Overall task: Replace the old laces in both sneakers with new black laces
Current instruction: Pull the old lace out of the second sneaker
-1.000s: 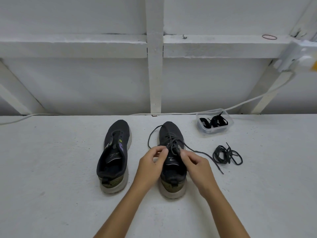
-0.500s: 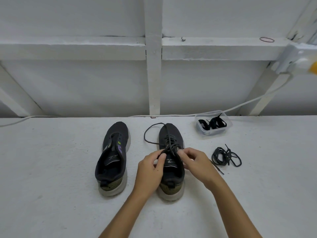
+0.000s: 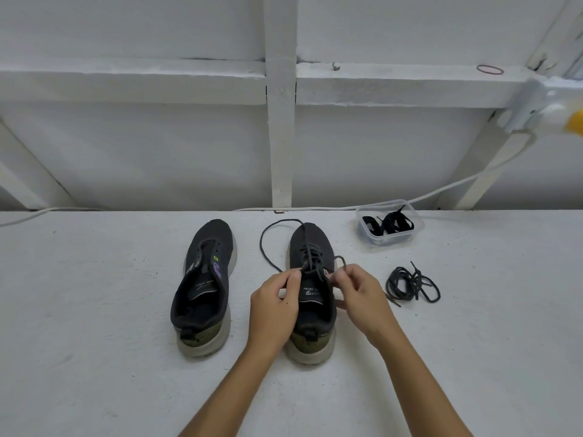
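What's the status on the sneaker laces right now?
Left hand and right hand both pinch the lace on the right sneaker. Left sneaker unlaced. Nothing in the way.

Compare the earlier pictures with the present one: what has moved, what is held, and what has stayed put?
The lace tail that trailed rightward across the table has been drawn in; it now loops above the right hand. The left-side lace loop has swung further toward the toe. Both hands, the left hand included, pinch the lace on the right sneaker throughout. The unlaced left sneaker, loose lace pile and plastic tub have not moved.
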{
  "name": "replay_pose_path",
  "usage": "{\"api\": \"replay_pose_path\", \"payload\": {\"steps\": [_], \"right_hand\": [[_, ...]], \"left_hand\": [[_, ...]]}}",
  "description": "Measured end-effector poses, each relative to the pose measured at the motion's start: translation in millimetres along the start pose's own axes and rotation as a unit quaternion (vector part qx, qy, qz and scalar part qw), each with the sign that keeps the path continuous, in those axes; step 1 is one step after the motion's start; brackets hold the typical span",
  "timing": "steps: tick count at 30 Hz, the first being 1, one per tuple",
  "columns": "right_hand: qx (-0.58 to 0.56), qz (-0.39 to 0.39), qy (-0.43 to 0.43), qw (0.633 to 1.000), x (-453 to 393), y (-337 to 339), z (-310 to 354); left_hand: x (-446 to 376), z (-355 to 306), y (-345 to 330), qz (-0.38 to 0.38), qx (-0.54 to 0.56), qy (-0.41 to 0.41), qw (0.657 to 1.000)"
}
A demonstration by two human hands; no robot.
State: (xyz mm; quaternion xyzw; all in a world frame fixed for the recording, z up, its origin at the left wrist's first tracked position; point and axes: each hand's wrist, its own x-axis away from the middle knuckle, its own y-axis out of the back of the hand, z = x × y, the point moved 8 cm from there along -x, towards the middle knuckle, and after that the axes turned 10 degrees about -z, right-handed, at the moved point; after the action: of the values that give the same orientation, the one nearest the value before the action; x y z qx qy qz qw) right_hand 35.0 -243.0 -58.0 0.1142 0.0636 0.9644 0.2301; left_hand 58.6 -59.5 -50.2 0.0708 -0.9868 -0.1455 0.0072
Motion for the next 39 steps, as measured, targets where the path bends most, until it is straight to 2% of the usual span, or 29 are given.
{"api": "replay_pose_path", "payload": {"steps": [2, 3, 6, 8, 11, 16, 21, 23, 25, 27, 28, 32, 33, 34, 37, 39], "right_hand": [[-0.044, -0.045, -0.051, 0.997, -0.5, 2.8, -4.3], [-0.048, -0.038, -0.057, 0.996, -0.2, 1.8, -5.8], [-0.003, 0.068, 0.001, 0.998, 6.5, -7.8, -4.0], [0.007, 0.101, 0.023, 0.995, 9.2, -8.9, -1.9], [0.001, 0.075, 0.039, 0.996, 6.8, -5.1, 4.7], [-0.088, -0.016, -0.083, 0.993, 2.5, 0.5, -6.1], [-0.058, 0.062, -0.047, 0.995, 9.9, -5.2, -7.4], [-0.037, 0.062, -0.029, 0.997, 6.6, -5.4, -2.6], [-0.029, 0.014, -0.032, 0.999, 0.5, -3.7, -1.3], [-0.073, -0.050, -0.076, 0.993, -3.8, 1.1, -7.0], [-0.085, -0.052, -0.084, 0.991, -3.5, 1.0, -8.8], [-0.004, 0.068, -0.009, 0.998, 3.3, -8.5, -3.4], [0.003, 0.073, -0.002, 0.997, 3.6, -8.4, -1.3], [-0.004, 0.059, -0.003, 0.998, 2.5, -7.4, 1.2], [-0.049, -0.051, -0.069, 0.995, -2.9, 1.4, -1.9], [-0.061, -0.047, -0.077, 0.994, -0.2, 0.3, -4.6]], "left_hand": [[-0.6, -3.1, 0.3, 0.001, -0.007, -0.012, 1.000], [-1.1, -2.5, 0.3, 0.001, -0.006, -0.014, 1.000], [-1.6, 1.4, 0.1, -0.003, 0.000, -0.016, 1.000], [-1.7, 3.5, 0.6, -0.008, 0.002, -0.019, 1.000], [-1.0, 3.6, -0.1, -0.007, 0.002, -0.024, 1.000], [-0.9, 2.3, -1.6, 0.000, -0.004, -0.029, 1.000], [-2.3, 2.5, -1.6, 0.001, -0.004, -0.034, 0.999], [-2.9, 3.0, -1.9, 0.001, -0.011, -0.036, 0.999], [-3.1, 4.5, -1.9, 0.004, -0.012, -0.031, 0.999], [-3.3, 5.1, -1.5, 0.006, -0.011, -0.032, 0.999], [-3.6, 5.6, -1.6, 0.007, -0.011, -0.032, 0.999], [-4.3, 7.9, -2.8, 0.005, -0.019, -0.035, 0.999], [-4.7, 8.5, -3.1, 0.004, -0.020, -0.035, 0.999], [-4.6, 8.8, -3.1, 0.004, -0.020, -0.033, 0.999], [-4.3, 7.0, -2.1, 0.002, -0.017, -0.033, 0.999], [-4.0, 6.7, -1.5, 0.003, -0.014, -0.032, 0.999]]}}
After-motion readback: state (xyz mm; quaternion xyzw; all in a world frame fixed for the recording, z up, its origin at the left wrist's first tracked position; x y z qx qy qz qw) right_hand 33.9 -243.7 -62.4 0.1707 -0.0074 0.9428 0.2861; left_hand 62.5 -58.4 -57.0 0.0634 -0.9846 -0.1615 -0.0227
